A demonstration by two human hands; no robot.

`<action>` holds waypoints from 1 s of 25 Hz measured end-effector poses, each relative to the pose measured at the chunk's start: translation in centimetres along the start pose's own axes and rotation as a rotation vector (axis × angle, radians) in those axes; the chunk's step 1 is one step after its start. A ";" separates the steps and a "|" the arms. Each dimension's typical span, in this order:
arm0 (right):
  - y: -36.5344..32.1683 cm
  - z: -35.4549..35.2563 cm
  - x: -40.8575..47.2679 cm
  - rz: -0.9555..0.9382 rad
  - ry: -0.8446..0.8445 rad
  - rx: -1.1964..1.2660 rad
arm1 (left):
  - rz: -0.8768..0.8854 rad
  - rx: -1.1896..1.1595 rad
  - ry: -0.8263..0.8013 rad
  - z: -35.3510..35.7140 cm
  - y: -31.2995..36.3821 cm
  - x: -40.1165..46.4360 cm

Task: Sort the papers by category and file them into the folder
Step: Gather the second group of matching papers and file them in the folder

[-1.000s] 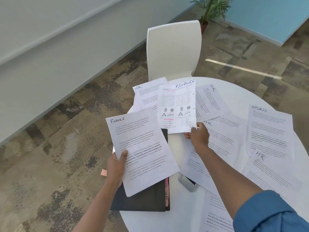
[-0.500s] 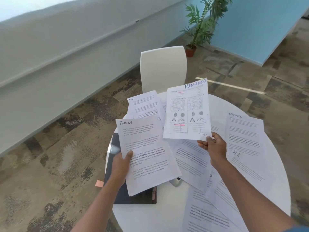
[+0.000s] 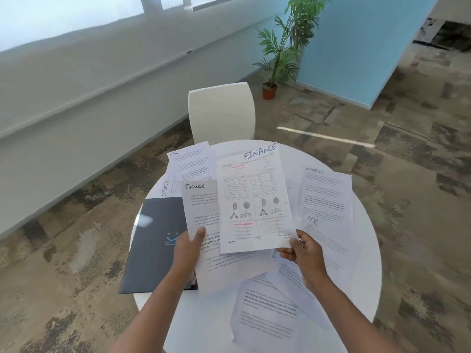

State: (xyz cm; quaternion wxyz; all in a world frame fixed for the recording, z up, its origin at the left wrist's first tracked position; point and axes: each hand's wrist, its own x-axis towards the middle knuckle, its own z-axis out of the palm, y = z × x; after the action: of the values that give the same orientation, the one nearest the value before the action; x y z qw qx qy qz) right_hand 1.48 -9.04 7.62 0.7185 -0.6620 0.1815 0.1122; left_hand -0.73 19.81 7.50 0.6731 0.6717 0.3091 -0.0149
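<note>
Hands first: the left hand (image 3: 188,247) pinches a text sheet headed FINANCE (image 3: 204,240) by its left edge, thumb on top, and the right hand (image 3: 300,249) grips the lower right corner of a second FINANCE sheet with tables and diagrams (image 3: 253,200). Half a second ago these two sheets were apart; now the diagram sheet overlaps the text sheet, so the finance pile looks to be forming. Both are held above the dark folder (image 3: 155,240), which lies closed at the left of the round white table (image 3: 367,240). Loose sheets marked SPORTS (image 3: 327,189) and HR (image 3: 323,233) lie unsorted around them. Body text is too blurred to read, and the nearest sheet's (image 3: 265,312) heading is hidden.
</note>
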 end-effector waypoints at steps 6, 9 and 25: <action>1.9 -4.3 -2.7 0.004 -0.049 -0.061 | 0.040 -0.044 -0.025 4.4 -0.7 -3.4; 2.7 -5.9 -4.0 -0.001 -0.081 -0.092 | 0.042 -0.079 -0.039 6.0 -1.3 -4.8; 4.6 -7.2 -4.4 0.026 -0.221 -0.261 | -0.123 -0.087 -0.256 4.3 -2.2 -7.8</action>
State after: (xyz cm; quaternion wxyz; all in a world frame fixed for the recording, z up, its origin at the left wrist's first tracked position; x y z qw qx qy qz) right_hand -5.17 -15.43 4.79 0.6405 -0.7308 0.0939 0.2163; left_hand -6.29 12.53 8.54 0.7333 0.6142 0.2618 -0.1284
